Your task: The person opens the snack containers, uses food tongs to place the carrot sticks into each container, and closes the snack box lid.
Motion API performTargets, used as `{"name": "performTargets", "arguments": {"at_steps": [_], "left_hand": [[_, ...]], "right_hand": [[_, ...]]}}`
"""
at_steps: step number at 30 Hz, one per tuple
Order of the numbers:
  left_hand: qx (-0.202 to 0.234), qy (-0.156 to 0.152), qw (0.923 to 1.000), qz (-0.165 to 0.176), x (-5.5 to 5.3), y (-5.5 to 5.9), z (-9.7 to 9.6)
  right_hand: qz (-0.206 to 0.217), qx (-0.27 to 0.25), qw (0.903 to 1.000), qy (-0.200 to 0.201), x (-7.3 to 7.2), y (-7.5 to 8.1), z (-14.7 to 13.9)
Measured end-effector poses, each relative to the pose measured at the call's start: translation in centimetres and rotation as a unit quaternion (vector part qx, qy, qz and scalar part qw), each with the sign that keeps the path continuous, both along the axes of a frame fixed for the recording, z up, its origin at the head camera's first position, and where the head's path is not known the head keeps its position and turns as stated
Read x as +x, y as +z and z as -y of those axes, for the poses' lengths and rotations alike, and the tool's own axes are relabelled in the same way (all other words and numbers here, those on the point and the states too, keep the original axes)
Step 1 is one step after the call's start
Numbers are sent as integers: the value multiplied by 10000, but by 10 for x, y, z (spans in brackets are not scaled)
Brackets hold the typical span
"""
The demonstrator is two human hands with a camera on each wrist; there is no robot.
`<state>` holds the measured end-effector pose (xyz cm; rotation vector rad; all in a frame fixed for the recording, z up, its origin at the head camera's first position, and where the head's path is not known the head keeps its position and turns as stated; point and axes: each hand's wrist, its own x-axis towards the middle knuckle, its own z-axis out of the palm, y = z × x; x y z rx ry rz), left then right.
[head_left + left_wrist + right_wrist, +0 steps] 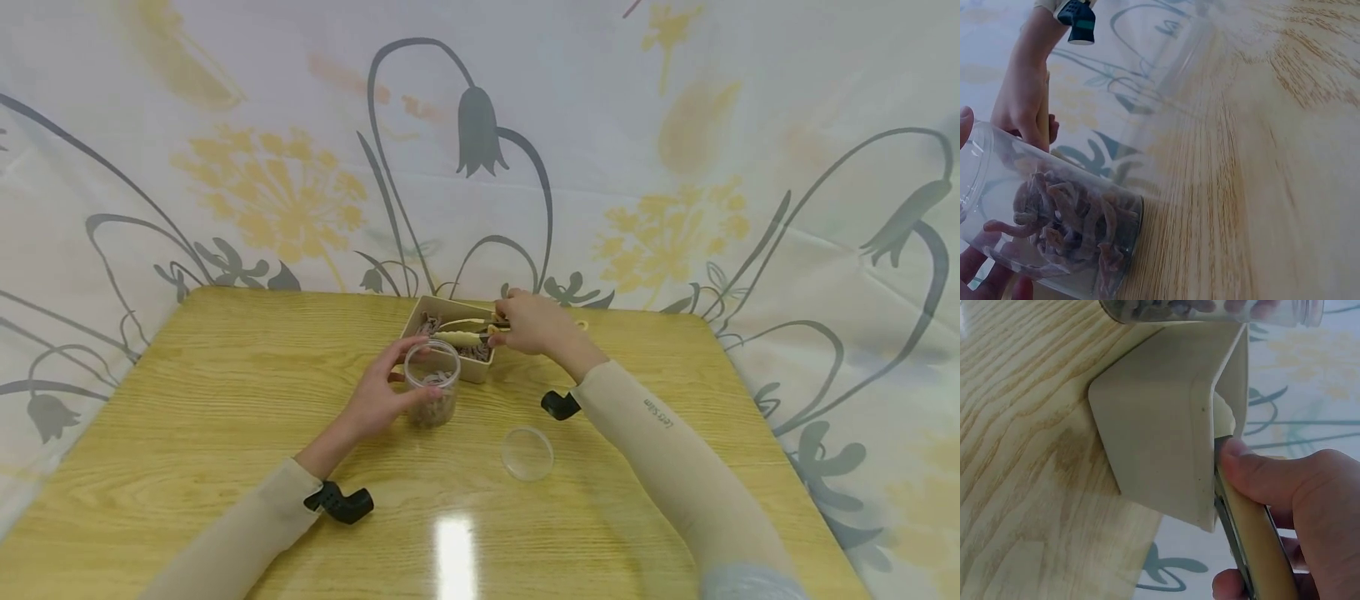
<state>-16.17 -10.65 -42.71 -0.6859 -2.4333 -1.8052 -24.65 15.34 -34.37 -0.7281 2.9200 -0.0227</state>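
Observation:
My left hand (371, 402) holds a clear, lidless plastic jar (432, 410) upright on the table, thumb and fingers around its sides. Brownish-purple curled strips (1069, 219) fill its lower part in the left wrist view. Just behind the jar stands a beige rectangular box (475, 372) with similar strips inside. My right hand (542, 323) grips a pair of tongs (1257, 540) by the cream-coloured handles, thumb on one arm. Their pale scalloped tips (457, 338) reach left over the box and are spread apart. In the right wrist view the box wall (1147, 431) partly hides the tips.
A clear round lid (527, 454) lies on the wooden table (225, 400), to the right of the jar. Close behind the box, a flower-patterned cloth (420, 208) hangs at the table's far edge. Black wrist mounts (341, 502) stick out from both sleeves.

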Motion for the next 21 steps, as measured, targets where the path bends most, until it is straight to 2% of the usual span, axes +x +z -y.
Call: {"name": "performTargets", "arguments": {"at_steps": [10, 21], "left_hand": [[-15, -25, 10000, -78, -1, -2, 1], [-35, -34, 10000, -58, -1, -1, 2]], "right_hand": [[-442, -190, 9988, 18, 1, -4, -9], [-511, -765, 9957, -96, 9, 1, -30]]}}
